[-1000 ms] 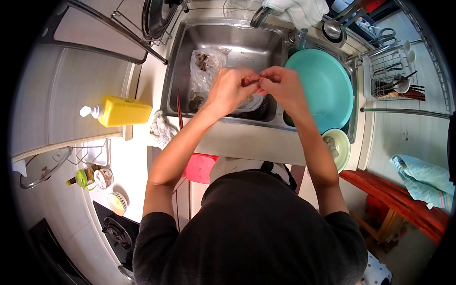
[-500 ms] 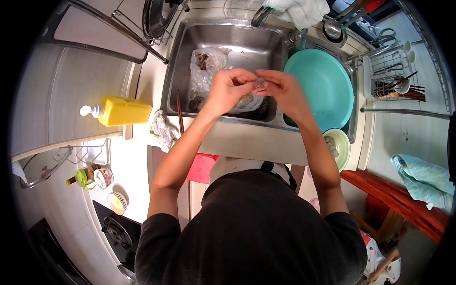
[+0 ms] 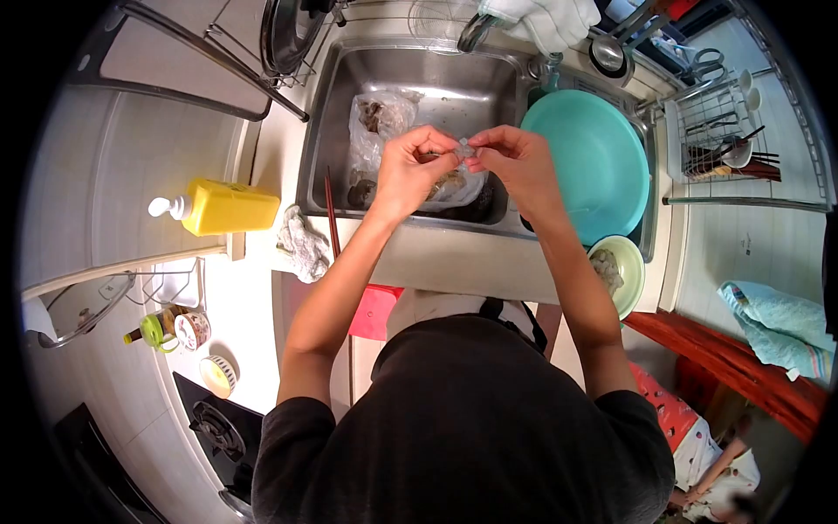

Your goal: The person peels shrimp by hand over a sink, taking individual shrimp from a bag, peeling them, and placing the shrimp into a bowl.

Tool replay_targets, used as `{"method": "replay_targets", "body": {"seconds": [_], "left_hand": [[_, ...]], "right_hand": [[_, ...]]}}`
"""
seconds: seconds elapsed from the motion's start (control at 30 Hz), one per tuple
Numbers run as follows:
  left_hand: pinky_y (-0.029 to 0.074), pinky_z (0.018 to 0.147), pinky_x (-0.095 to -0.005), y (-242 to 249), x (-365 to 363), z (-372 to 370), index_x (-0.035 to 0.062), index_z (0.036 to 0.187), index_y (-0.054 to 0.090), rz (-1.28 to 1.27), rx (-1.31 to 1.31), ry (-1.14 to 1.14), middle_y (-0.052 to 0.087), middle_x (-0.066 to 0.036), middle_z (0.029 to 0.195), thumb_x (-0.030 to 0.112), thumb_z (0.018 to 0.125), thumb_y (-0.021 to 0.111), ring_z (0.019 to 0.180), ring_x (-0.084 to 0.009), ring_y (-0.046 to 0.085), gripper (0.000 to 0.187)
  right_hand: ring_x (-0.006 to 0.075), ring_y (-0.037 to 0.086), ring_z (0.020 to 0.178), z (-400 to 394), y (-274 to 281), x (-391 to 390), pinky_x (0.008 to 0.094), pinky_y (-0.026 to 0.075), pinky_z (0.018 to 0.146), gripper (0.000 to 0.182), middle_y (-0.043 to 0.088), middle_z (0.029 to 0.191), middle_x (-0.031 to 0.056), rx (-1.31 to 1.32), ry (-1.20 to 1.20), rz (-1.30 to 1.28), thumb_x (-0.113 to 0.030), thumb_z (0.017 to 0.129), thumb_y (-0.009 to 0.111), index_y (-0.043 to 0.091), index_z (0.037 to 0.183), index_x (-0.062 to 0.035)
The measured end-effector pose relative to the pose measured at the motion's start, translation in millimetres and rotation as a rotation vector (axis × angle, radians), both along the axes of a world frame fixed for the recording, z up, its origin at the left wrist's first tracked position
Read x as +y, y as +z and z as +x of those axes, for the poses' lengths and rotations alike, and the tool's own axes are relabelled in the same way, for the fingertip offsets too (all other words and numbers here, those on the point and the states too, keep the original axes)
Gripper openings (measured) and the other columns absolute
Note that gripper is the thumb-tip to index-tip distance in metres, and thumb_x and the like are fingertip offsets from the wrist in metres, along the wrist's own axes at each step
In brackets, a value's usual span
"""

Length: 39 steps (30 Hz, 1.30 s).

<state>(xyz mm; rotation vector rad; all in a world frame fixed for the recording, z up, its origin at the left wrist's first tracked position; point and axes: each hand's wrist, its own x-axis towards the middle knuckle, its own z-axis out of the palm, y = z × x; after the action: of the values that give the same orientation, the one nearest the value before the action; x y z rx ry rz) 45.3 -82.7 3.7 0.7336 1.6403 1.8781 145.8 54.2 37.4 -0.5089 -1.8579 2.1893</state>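
Note:
My left hand (image 3: pixel 412 170) and my right hand (image 3: pixel 522 170) meet over the sink (image 3: pixel 476 79). Between their fingertips, both pinch a small translucent grey shrimp (image 3: pixel 465 148). Below and left of them, a clear plastic bag (image 3: pixel 384 109) with brownish scraps lies in the basin. Partly hidden under my hands is another bag or dish (image 3: pixel 454 192) with yellowish-grey contents. By my right forearm stands a pale green bowl (image 3: pixel 632 279) holding several peeled grey shrimp (image 3: pixel 606 269).
A turquoise basin (image 3: pixel 594 157) fills the sink's right side. Left on the counter are a yellow pump bottle (image 3: pixel 231 207), a crumpled cloth (image 3: pixel 301 244) and chopsticks (image 3: pixel 332 210). The faucet (image 3: pixel 476 33) is behind. Another person (image 3: pixel 720 467) is at the lower right.
Both hands have shifted slightly left, with the shrimp now showing more between the fingertips. The person at the lower right has come further into view.

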Motion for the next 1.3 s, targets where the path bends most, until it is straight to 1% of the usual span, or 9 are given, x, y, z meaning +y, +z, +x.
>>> {"method": "replay_targets", "body": {"seconds": [0.27,0.5,0.57,0.7,0.9,1.07,1.17,1.27,1.3], "left_hand": [[0.044,0.060,-0.0181,9.2,-2.7,4.0,0.0003,0.082,0.061,-0.035,0.045,0.039,0.064,-0.001,0.073,-0.004,0.074,0.065,0.066,-0.0026,0.055,0.010],[0.045,0.059,-0.0184,5.7,-1.8,3.9,0.0001,0.084,0.061,-0.026,0.068,0.065,0.064,-0.001,0.073,-0.004,0.074,0.065,0.066,-0.0028,0.055,0.011],[0.045,0.061,-0.0183,12.6,-2.4,5.8,-0.0002,0.088,0.062,0.002,-0.030,0.018,0.064,-0.002,0.072,-0.003,0.074,0.065,0.066,-0.0031,0.055,0.014],[0.046,0.067,-0.0185,34.7,-9.4,3.7,-0.0019,0.096,0.062,-0.079,0.003,-0.012,0.063,-0.001,0.076,-0.005,0.077,0.064,0.072,-0.0054,0.058,0.019],[0.046,0.064,-0.0181,34.4,-1.1,8.9,-0.0030,0.088,0.064,-0.100,0.080,0.020,0.063,-0.002,0.076,-0.003,0.076,0.063,0.068,-0.0040,0.055,0.013],[0.045,0.061,-0.0181,38.3,-0.5,11.0,-0.0046,0.083,0.063,-0.242,0.304,0.041,0.061,-0.001,0.071,-0.004,0.074,0.062,0.067,-0.0032,0.054,0.008],[0.045,0.054,-0.0210,30.2,2.5,8.4,-0.0028,0.076,0.063,-0.144,0.205,0.080,0.062,-0.003,0.064,0.001,0.072,0.063,0.059,-0.0050,0.055,0.005],[0.045,0.055,-0.0204,30.5,-0.6,-0.8,-0.0030,0.080,0.063,-0.125,0.091,0.081,0.061,-0.003,0.066,0.000,0.073,0.061,0.058,-0.0058,0.055,0.008],[0.045,0.055,-0.0204,26.6,-2.2,-7.5,-0.0030,0.080,0.063,-0.125,0.090,0.082,0.061,-0.003,0.066,0.000,0.073,0.061,0.058,-0.0058,0.055,0.008]], "right_hand": [[0.0146,0.063,0.073,3.2,2.4,-0.2,0.0247,0.051,0.071,0.016,0.063,0.084,0.0101,-0.014,-0.036,0.056,0.005,0.078,0.052,0.061,0.091,0.0063],[0.0135,0.062,0.078,4.3,6.8,-3.4,0.0245,0.051,0.073,0.017,0.063,0.088,0.0088,0.075,-0.009,-0.014,0.004,0.080,0.059,0.059,0.096,0.0062],[0.0129,0.061,0.079,4.3,5.3,-3.6,0.0242,0.051,0.073,0.017,0.063,0.088,0.0085,0.081,-0.012,-0.005,0.004,0.080,0.059,0.059,0.097,0.0060],[0.0091,0.060,0.074,5.1,3.4,-7.0,0.0212,0.048,0.068,0.017,0.064,0.081,0.0060,0.098,-0.105,0.155,0.001,0.076,0.062,0.061,0.093,0.0038],[0.0095,0.061,0.070,3.6,4.0,-16.8,0.0224,0.050,0.066,0.014,0.064,0.079,0.0060,0.125,-0.168,0.341,0.001,0.076,0.060,0.062,0.089,0.0036],[0.0119,0.063,0.071,5.6,2.6,-15.7,0.0238,0.051,0.067,0.013,0.064,0.081,0.0064,0.118,-0.167,0.483,0.002,0.075,0.059,0.062,0.088,0.0037],[0.0148,0.064,0.071,5.8,0.2,-11.9,0.0246,0.051,0.069,0.013,0.063,0.081,0.0079,0.107,-0.155,0.257,0.002,0.077,0.056,0.061,0.088,0.0048],[0.0140,0.061,0.075,6.6,1.4,0.1,0.0263,0.051,0.070,0.013,0.063,0.084,0.0097,0.107,-0.095,0.009,0.003,0.082,0.053,0.059,0.094,0.0044],[0.0155,0.061,0.075,6.9,2.0,2.7,0.0272,0.052,0.070,0.015,0.063,0.086,0.0101,0.095,-0.102,-0.177,0.002,0.083,0.052,0.058,0.096,0.0043]]}}
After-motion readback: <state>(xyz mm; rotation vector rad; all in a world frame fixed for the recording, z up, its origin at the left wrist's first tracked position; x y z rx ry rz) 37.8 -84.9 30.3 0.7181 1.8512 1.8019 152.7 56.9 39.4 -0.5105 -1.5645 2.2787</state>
